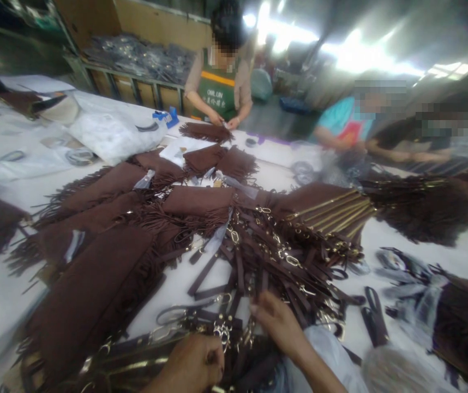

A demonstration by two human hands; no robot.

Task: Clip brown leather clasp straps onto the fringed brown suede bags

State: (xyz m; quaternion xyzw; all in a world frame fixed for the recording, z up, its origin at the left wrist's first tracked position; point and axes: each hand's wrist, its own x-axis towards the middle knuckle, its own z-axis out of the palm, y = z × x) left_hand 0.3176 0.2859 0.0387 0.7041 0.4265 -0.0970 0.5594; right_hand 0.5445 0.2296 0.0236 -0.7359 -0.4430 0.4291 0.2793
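Note:
My left hand (196,362) is at the bottom centre, fingers curled in over the brown pouches with gold zippers (136,363). What it grips is hidden. Just right of it is a cluster of gold clasps (222,330). My right hand (277,322) is closed, thumb and fingers together at a dark brown strap with a gold hook; blur softens the fingertips. Beyond both hands lies a tangled heap of brown straps (240,262) with gold hooks. Fringed brown bags (95,295) spread to the left, one more (199,201) behind the heap.
Zippered brown pouches (332,210) are stacked right of centre. Clear plastic bags (332,355) lie by my right forearm, and wrapped brown pieces (467,311) at far right. Across the table a person in a green apron (220,93) handles a fringed bag. Two more people sit at right.

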